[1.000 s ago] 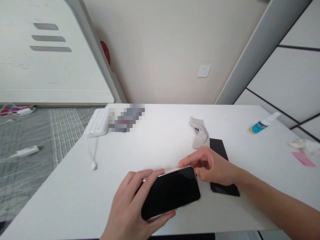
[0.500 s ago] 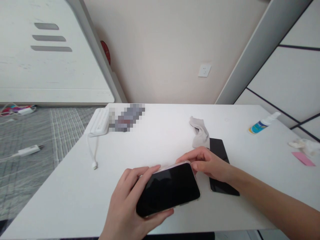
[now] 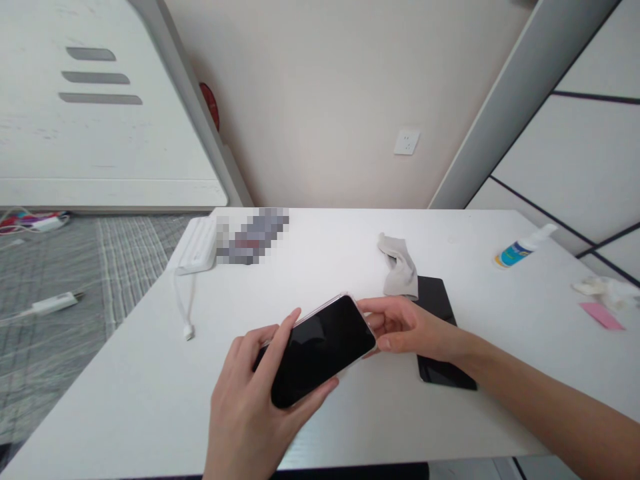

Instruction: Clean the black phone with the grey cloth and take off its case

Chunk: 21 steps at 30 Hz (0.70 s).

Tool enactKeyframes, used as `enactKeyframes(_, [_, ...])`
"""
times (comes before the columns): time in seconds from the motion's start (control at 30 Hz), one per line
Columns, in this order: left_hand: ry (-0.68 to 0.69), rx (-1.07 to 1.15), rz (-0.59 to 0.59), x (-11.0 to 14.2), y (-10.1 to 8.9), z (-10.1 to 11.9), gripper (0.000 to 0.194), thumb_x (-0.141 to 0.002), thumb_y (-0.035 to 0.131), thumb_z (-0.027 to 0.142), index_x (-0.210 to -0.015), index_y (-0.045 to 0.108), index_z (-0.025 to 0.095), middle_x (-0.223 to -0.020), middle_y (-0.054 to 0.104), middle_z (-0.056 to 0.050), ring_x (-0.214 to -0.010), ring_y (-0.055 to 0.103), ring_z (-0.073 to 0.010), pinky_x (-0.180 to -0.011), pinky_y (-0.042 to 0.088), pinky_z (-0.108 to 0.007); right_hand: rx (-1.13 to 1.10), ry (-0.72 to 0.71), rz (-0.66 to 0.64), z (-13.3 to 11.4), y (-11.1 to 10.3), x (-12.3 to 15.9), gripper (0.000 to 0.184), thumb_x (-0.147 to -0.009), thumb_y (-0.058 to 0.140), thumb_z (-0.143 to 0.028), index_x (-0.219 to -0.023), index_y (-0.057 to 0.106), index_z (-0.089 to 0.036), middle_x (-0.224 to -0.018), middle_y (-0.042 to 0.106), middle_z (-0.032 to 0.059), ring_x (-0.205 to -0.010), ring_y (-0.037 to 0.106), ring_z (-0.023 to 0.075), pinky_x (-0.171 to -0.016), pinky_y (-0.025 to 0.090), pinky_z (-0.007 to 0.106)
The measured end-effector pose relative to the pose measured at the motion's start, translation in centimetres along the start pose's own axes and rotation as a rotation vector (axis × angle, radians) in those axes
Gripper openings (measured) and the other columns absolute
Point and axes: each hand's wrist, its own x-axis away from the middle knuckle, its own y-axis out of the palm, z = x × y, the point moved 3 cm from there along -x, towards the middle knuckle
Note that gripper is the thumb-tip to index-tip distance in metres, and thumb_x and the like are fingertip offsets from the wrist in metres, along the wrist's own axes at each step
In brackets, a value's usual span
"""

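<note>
If our left hand (image 3: 250, 393) slackens, the phone (image 3: 325, 350) could slip and knock the table (image 3: 125, 413). Here we are: left fingers and thumb clasping its long edges, over the table; our right hand (image 3: 410, 327) half spread, loosely curled at its far corner, contact unclear.

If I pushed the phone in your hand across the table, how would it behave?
The phone would probably be stiff, since its edges run straight. Being flat, it would likely slide rather than roll on the table. Its glossy, reflective screen suggests it may be fragile if dropped.
</note>
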Motion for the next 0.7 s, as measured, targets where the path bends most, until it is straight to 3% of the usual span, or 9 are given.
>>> enactKeyframes(0.1, [0.003, -0.021, 0.006, 0.0, 0.1, 0.1, 0.079, -0.088, 0.076, 0.050, -0.154, 0.045, 0.019, -0.112, 0.059, -0.008, -0.099, 0.058, -0.0227, -0.084, 0.048, -0.034, 0.028, -0.007, 0.017, -0.2, 0.2, 0.0, 0.054, -0.096, 0.069, -0.029, -0.146, 0.056, -0.016, -0.121, 0.075, 0.0121, -0.109, 0.072, 0.0177, -0.099, 0.054, 0.030])
enactKeyframes(0.2, [0.007, -0.052, 0.006, 0.0, 0.1, 0.3, 0.080, -0.089, 0.075, 0.050, -0.156, 0.043, 0.021, -0.108, 0.059, -0.008, -0.095, 0.058, -0.0225, -0.080, 0.048, -0.034, 0.081, -0.031, 0.049, -0.4, 0.7, 0.0, 0.050, -0.094, 0.062, -0.013, -0.144, 0.059, -0.017, -0.118, 0.076, 0.0095, -0.107, 0.072, 0.0155, -0.097, 0.054, 0.027])
enactKeyframes(0.33, [0.007, -0.076, -0.002, 0.2, 0.2, 0.5, 0.080, -0.090, 0.074, 0.048, -0.157, 0.041, 0.022, -0.101, 0.060, -0.007, -0.090, 0.058, -0.0218, -0.075, 0.047, -0.033, 0.115, -0.043, 0.117, -0.4, 1.4, -0.1, 0.065, -0.081, 0.050, 0.004, -0.140, 0.062, -0.021, -0.115, 0.077, 0.0040, -0.103, 0.073, 0.0119, -0.092, 0.055, 0.022])
enactKeyframes(0.6, [-0.026, -0.085, -0.012, 0.3, 0.4, 0.5, 0.079, -0.089, 0.074, 0.047, -0.157, 0.040, 0.026, -0.099, 0.061, -0.005, -0.087, 0.060, -0.0212, -0.074, 0.047, -0.033, 0.121, -0.027, 0.180, -0.1, 1.6, -0.4, 0.066, -0.074, 0.046, 0.005, -0.131, 0.067, -0.020, -0.107, 0.078, 0.0013, -0.096, 0.074, 0.0109, -0.090, 0.056, 0.024])
enactKeyframes(0.7, [-0.096, 0.048, -0.089, 0.2, 0.6, 0.5, 0.084, -0.085, 0.077, 0.047, -0.158, 0.037, 0.031, -0.100, 0.061, -0.003, -0.087, 0.062, -0.0205, -0.073, 0.050, -0.031, 0.082, -0.061, 0.190, 0.0, 1.6, -0.5, 0.061, -0.073, 0.048, 0.007, -0.124, 0.071, -0.019, -0.097, 0.078, -0.0009, -0.084, 0.072, 0.0077, -0.080, 0.054, 0.018])
